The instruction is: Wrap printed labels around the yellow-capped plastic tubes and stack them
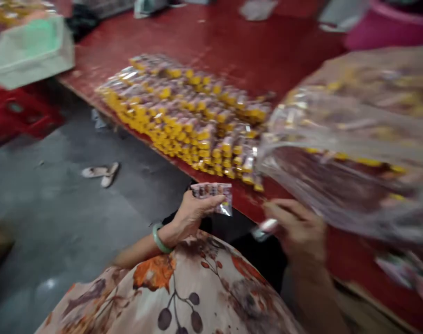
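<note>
My left hand (193,213), with a green bangle on the wrist, is closed on a small clear packet (214,195) held just off the near edge of the red table (232,41). My right hand (298,229) is blurred by motion and grips the lower edge of a large clear plastic bag (350,139) full of packets, raised over the table's right side. A small pale object shows under its fingers. Rows of small yellow-topped packets (186,120) lie stacked on the table, ahead of both hands.
A pale green box (30,51) sits at the far left above a red crate (19,113). A pair of sandals (101,174) lies on the grey floor. A pink tub (388,28) stands at the far right of the table.
</note>
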Demonstrator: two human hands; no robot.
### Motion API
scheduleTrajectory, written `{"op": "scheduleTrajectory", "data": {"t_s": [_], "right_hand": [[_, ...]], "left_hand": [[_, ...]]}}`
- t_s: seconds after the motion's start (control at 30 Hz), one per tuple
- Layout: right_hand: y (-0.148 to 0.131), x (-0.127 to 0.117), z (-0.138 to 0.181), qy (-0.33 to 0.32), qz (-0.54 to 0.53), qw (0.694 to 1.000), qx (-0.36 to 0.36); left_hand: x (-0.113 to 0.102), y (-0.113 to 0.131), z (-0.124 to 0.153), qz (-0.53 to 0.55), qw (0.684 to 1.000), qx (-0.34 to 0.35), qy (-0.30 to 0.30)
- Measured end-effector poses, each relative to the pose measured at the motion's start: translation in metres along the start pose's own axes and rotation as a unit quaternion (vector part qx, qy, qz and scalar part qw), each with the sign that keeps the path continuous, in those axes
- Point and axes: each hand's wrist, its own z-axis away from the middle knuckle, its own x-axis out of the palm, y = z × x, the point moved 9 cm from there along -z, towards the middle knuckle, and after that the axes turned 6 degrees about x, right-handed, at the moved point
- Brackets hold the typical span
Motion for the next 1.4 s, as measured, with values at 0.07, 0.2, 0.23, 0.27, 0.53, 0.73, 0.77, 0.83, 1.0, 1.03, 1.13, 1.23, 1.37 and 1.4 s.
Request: {"op": "scheduleTrajectory", "data": {"t_s": [0.07,0.2,0.23,0.27,0.53,0.73,0.77,0.83,1.0,1.03,1.13,1.23,1.37,1.4], "right_hand": [[0.014,-0.003,0.019,0.016,-0.054,0.997,0.055],[0.023,0.001,0.023,0.034,-0.127,0.988,0.085],[0.024,-0.003,0.021,0.044,-0.134,0.987,0.082],[0.025,-0.008,0.020,0.050,-0.141,0.985,0.082],[0.028,-0.075,0.033,0.117,-0.096,0.988,0.022],[0.041,-0.117,0.084,0.195,-0.169,0.965,-0.043],[0.041,-0.120,0.092,0.209,-0.166,0.962,-0.053],[0.036,-0.123,0.103,0.243,-0.132,0.959,-0.070],[0.011,-0.124,0.115,0.339,0.024,0.930,-0.140],[0.008,-0.124,0.118,0.364,0.050,0.917,-0.153],[0.003,-0.120,0.129,0.437,0.130,0.870,-0.185],[0.002,-0.108,0.137,0.465,0.217,0.832,-0.209],[0.004,-0.093,0.135,0.450,0.278,0.819,-0.221],[0.004,-0.091,0.134,0.455,0.270,0.819,-0.224]], "left_hand": [[0.017,-0.009,-0.008,-0.020,0.999,-0.006,-0.028],[0.048,-0.031,-0.010,-0.059,0.994,-0.013,-0.086],[0.055,-0.035,-0.010,-0.067,0.993,-0.018,-0.099],[0.061,-0.040,-0.010,-0.075,0.991,-0.029,-0.111],[0.100,-0.066,-0.017,-0.142,0.972,-0.125,-0.141],[0.128,-0.085,-0.019,-0.123,0.971,-0.142,-0.151],[0.133,-0.089,-0.018,-0.118,0.969,-0.147,-0.158],[0.141,-0.096,-0.015,-0.112,0.965,-0.161,-0.174],[0.156,-0.108,-0.004,-0.107,0.951,-0.194,-0.217],[0.156,-0.108,-0.004,-0.107,0.951,-0.194,-0.214],[0.152,-0.111,-0.002,-0.111,0.955,-0.200,-0.187],[0.149,-0.113,-0.001,-0.117,0.956,-0.210,-0.169],[0.147,-0.112,-0.004,-0.118,0.961,-0.187,-0.163],[0.146,-0.112,-0.004,-0.122,0.961,-0.184,-0.166]]}}
